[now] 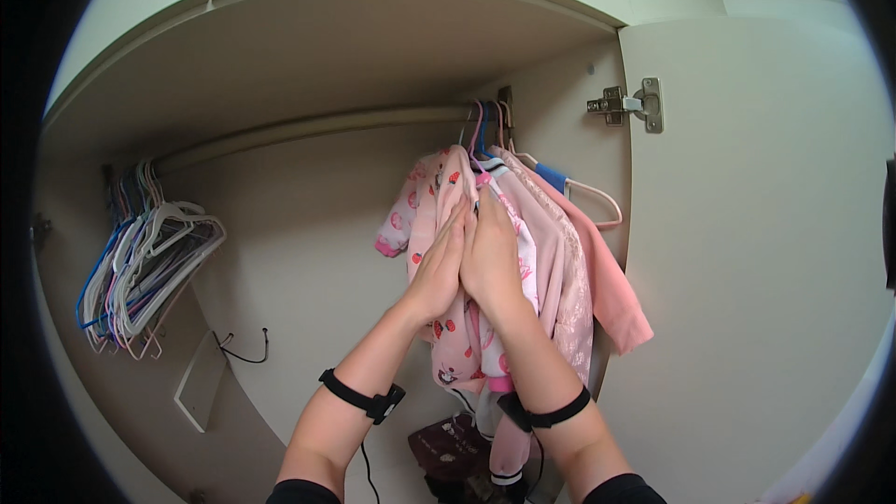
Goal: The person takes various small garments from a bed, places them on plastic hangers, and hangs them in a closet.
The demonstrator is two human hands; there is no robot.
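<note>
My left hand (439, 269) and my right hand (492, 245) are raised close together, palms facing, fingers extended upward among the hanging clothes. The left lies against a pink garment with a strawberry print (451, 329); the right is over a white garment with pink print and trim (526, 269). Whether either hand pinches cloth between the palms is hidden. Right of them hang a shiny pale pink patterned garment (575, 294) and a salmon-pink long-sleeved garment (616, 294). Hangers hold the clothes on the rod at its right end.
The closet rod (315, 127) runs under a shelf. Many empty plastic hangers (150, 259) bunch at its left end. An open cabinet door (742, 259) with a metal hinge (633, 105) stands right. A dark maroon printed bag (448, 448) lies low behind my arms.
</note>
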